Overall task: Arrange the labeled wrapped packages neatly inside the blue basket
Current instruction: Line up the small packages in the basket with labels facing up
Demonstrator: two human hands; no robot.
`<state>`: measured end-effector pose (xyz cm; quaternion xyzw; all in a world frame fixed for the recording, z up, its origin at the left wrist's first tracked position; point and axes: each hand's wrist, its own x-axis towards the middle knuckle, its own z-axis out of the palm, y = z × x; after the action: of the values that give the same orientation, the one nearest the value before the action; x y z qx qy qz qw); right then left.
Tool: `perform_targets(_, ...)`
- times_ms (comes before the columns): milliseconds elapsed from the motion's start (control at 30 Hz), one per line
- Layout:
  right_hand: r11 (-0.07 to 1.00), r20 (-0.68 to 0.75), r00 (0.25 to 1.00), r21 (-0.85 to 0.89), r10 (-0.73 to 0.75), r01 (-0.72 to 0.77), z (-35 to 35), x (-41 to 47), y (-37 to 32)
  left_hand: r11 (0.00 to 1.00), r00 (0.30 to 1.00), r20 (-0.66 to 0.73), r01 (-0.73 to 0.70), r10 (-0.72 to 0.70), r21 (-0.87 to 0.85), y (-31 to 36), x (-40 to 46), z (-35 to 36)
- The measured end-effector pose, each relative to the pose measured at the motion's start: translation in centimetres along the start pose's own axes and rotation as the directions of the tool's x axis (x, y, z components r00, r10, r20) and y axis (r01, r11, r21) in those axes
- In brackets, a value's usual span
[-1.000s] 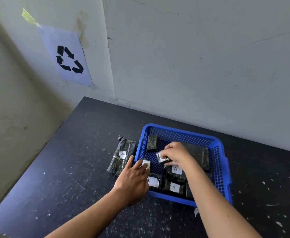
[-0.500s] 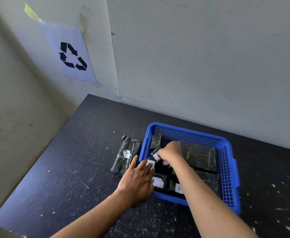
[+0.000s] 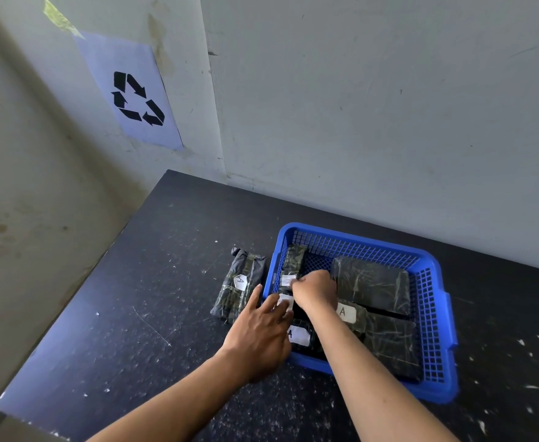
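Blue plastic basket (image 3: 433, 317) is sitting on the dark speckled table (image 3: 127, 314), and I am reaching into its left side with both hands. My right hand (image 3: 316, 293) is curling shut on a small labeled package (image 3: 288, 280) against the left wall. My left hand (image 3: 261, 336) is resting half-open over the near-left rim, fingertips touching a white label (image 3: 285, 301); whether it is gripping anything, I cannot tell. Two large wrapped packages (image 3: 373, 287) are lying flat on the right side. One long package (image 3: 241, 283) is lying outside, just beside the left wall, pointing away from me. A recycling sign (image 3: 131, 90) is hanging on the wall.
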<state>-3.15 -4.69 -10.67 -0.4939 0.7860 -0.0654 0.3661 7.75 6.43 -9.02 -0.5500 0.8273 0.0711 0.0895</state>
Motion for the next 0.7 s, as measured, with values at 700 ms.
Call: perform_targets(700, 0.756, -0.020, 0.903, -0.556, -0.428, 0.346, -2.2, 3.2, -4.9, 0.965, 0.998, 0.060, 0.005, -0.021, 0.261, -1.0, 3.1, -2.4)
